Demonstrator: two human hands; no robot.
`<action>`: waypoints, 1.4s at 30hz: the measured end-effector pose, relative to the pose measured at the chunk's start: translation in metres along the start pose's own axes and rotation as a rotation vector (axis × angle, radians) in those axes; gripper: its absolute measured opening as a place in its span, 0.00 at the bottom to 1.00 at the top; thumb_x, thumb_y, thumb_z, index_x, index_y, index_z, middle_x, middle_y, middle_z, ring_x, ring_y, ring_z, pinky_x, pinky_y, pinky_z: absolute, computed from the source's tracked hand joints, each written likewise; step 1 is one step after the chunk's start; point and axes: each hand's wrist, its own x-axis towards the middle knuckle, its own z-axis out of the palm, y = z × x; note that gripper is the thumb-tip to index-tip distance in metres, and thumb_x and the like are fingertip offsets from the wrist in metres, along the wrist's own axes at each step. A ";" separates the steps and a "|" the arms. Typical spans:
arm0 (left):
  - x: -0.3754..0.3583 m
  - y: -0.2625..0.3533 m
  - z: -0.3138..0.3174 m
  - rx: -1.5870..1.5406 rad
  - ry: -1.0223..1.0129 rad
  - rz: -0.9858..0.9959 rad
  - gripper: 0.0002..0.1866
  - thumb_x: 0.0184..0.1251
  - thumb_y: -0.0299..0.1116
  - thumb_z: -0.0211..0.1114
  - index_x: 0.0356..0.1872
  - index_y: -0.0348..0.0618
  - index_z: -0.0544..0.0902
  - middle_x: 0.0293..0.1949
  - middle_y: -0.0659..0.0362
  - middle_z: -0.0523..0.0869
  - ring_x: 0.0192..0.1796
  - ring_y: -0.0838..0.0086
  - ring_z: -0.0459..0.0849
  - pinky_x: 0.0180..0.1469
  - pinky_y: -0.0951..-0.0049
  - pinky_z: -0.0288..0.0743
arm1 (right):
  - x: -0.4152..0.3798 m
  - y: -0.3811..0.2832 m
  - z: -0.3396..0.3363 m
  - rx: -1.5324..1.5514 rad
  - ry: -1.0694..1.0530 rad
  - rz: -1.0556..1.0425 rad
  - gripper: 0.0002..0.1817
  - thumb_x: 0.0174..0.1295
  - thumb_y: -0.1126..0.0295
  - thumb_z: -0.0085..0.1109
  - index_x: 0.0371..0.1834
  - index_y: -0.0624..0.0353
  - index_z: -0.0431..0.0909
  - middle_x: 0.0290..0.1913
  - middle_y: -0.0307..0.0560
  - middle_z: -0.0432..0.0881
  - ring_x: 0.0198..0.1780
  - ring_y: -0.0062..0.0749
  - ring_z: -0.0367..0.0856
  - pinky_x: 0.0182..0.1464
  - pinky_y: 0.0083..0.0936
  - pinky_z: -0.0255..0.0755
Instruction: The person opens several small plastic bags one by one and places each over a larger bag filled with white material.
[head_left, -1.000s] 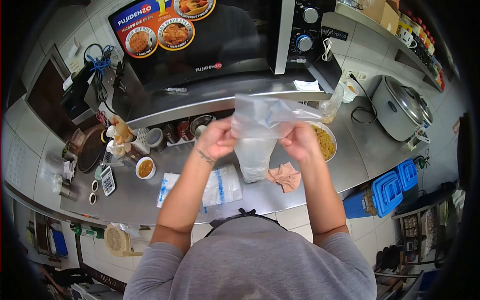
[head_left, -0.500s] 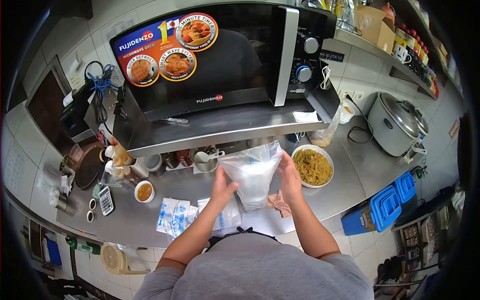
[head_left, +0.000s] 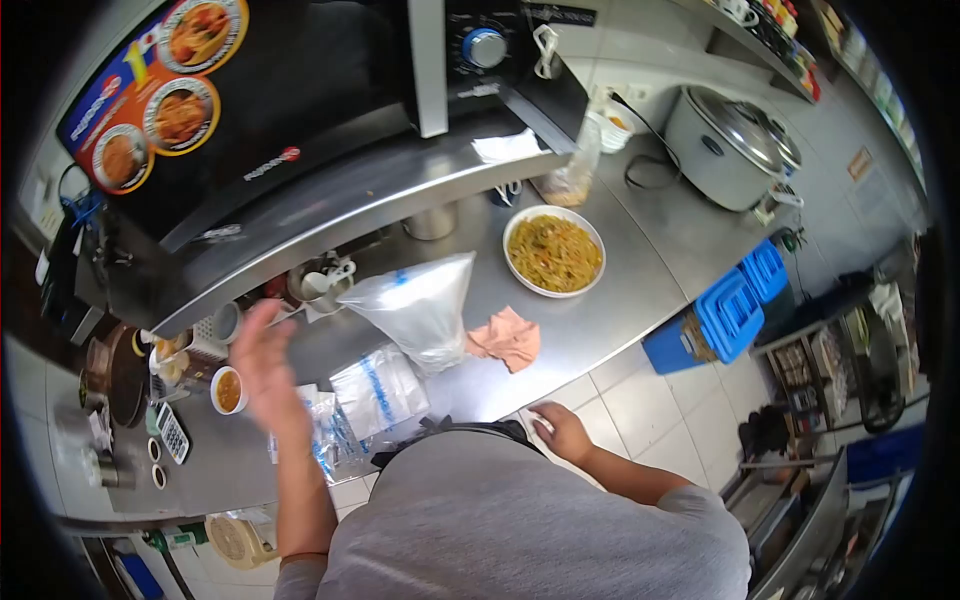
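My left hand (head_left: pixel 268 370), a little smeared by motion, is raised with its fingers stretched, near the small bowl of orange-brown sauce (head_left: pixel 229 391). It holds nothing I can see. A clear plastic bag (head_left: pixel 415 312) with whitish contents sits on the steel counter, apart from both hands. My right hand (head_left: pixel 562 432) hangs off the counter's front edge, fingers loosely bent and apart, with nothing in it. Between that hand and the bag lies a crumpled pink cloth (head_left: pixel 505 338). Flat plastic bags with blue print (head_left: pixel 378 388) lie left of the cloth.
A white bowl of noodles (head_left: pixel 555 252) stands at the back right. The microwave (head_left: pixel 300 100) sits on a raised steel shelf (head_left: pixel 400 195). Farther right are a rice cooker (head_left: pixel 725 150) and blue lidded bins (head_left: pixel 725 315). A calculator (head_left: pixel 172 434) lies at the left.
Both hands have let go of the plastic bag, which now rests on the counter. My left hand has gone left, my right hand down toward my body. The view has turned and shifted right.
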 end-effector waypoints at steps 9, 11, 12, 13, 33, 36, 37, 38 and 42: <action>0.045 0.216 0.100 -0.537 -0.557 0.929 0.36 0.72 0.59 0.46 0.71 0.43 0.61 0.67 0.45 0.66 0.69 0.60 0.67 0.69 0.51 0.60 | -0.133 0.211 0.034 -0.216 -0.765 0.866 0.27 0.63 0.55 0.57 0.64 0.52 0.74 0.63 0.46 0.76 0.65 0.40 0.72 0.64 0.36 0.65; 0.043 0.224 0.137 -0.638 -0.579 0.964 0.35 0.72 0.58 0.46 0.71 0.44 0.61 0.67 0.45 0.66 0.69 0.60 0.67 0.69 0.51 0.61 | -0.100 0.198 0.031 0.493 -0.194 1.128 0.28 0.58 0.47 0.60 0.58 0.50 0.78 0.60 0.50 0.77 0.59 0.48 0.77 0.57 0.47 0.72; 0.041 0.230 0.153 -0.693 -0.597 0.984 0.35 0.72 0.58 0.46 0.71 0.44 0.61 0.67 0.45 0.66 0.69 0.60 0.67 0.69 0.51 0.61 | -0.092 0.228 0.048 0.159 -0.214 0.984 0.26 0.57 0.49 0.60 0.56 0.49 0.79 0.60 0.51 0.78 0.58 0.50 0.77 0.56 0.49 0.72; 0.039 0.236 0.171 -0.739 -0.608 0.997 0.35 0.72 0.58 0.46 0.71 0.44 0.61 0.67 0.45 0.66 0.69 0.60 0.67 0.69 0.51 0.61 | -0.089 0.267 0.069 -0.175 -0.245 0.843 0.24 0.55 0.51 0.61 0.54 0.48 0.80 0.59 0.52 0.78 0.57 0.52 0.77 0.55 0.52 0.73; -0.014 0.296 0.344 -1.097 -0.650 1.000 0.33 0.72 0.56 0.47 0.70 0.45 0.62 0.65 0.46 0.67 0.68 0.59 0.68 0.67 0.51 0.62 | -0.338 0.320 -0.155 0.465 -0.431 2.126 0.36 0.63 0.44 0.54 0.72 0.45 0.62 0.76 0.36 0.55 0.77 0.46 0.49 0.70 0.68 0.40; -0.019 0.300 0.356 -1.112 -0.649 0.992 0.33 0.72 0.56 0.47 0.70 0.45 0.62 0.65 0.46 0.67 0.68 0.59 0.68 0.67 0.51 0.62 | -0.328 0.365 -0.270 0.652 -0.488 2.223 0.37 0.63 0.42 0.54 0.73 0.45 0.61 0.77 0.35 0.54 0.77 0.46 0.48 0.69 0.70 0.39; -0.021 0.303 0.361 -1.116 -0.651 0.988 0.33 0.72 0.56 0.47 0.70 0.46 0.63 0.65 0.46 0.68 0.68 0.59 0.68 0.67 0.51 0.62 | -0.329 0.363 -0.330 0.619 -0.433 2.189 0.36 0.63 0.44 0.54 0.72 0.46 0.62 0.76 0.36 0.55 0.76 0.46 0.50 0.69 0.69 0.40; -0.024 0.305 0.364 -1.121 -0.651 0.986 0.33 0.72 0.56 0.47 0.70 0.46 0.63 0.65 0.46 0.68 0.67 0.59 0.68 0.67 0.51 0.62 | -0.328 0.342 -0.407 0.512 -0.328 2.148 0.35 0.63 0.45 0.53 0.71 0.47 0.63 0.75 0.37 0.56 0.75 0.46 0.51 0.69 0.68 0.42; -0.026 0.308 0.375 -1.129 -0.635 0.979 0.32 0.72 0.56 0.48 0.70 0.46 0.63 0.65 0.46 0.68 0.67 0.59 0.68 0.67 0.50 0.63 | -0.316 0.188 -0.672 0.130 0.154 2.040 0.30 0.65 0.51 0.52 0.67 0.51 0.67 0.72 0.41 0.62 0.73 0.45 0.58 0.68 0.63 0.48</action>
